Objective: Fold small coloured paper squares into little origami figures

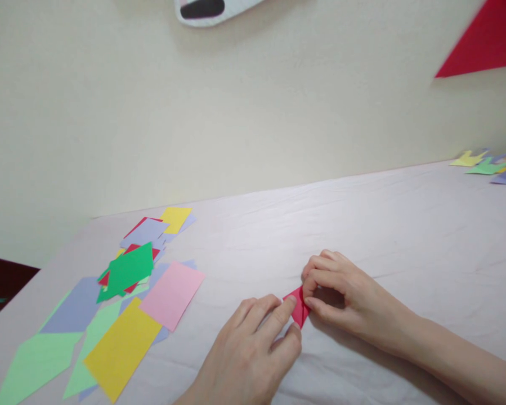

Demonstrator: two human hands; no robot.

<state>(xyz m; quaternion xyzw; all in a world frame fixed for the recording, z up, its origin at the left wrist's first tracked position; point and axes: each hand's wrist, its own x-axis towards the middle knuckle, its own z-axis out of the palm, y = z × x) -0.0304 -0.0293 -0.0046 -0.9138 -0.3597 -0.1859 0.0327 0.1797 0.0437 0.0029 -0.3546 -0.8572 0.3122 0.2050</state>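
Note:
A small folded piece of red paper [299, 308] lies on the pale tablecloth [383, 225] near the front middle. My left hand [253, 349] presses on its left edge with fingertip and thumb closed on it. My right hand [345, 298] pinches its right side, fingers curled together over the fold. Both hands meet at the paper.
Loose coloured paper sheets lie at the left: a yellow sheet [120, 349], a pink sheet [172, 293], a green sheet [128, 270], lilac and light green pieces. Several folded paper shapes [489, 166] sit at the far right edge. A red paper triangle [484, 42] hangs on the wall.

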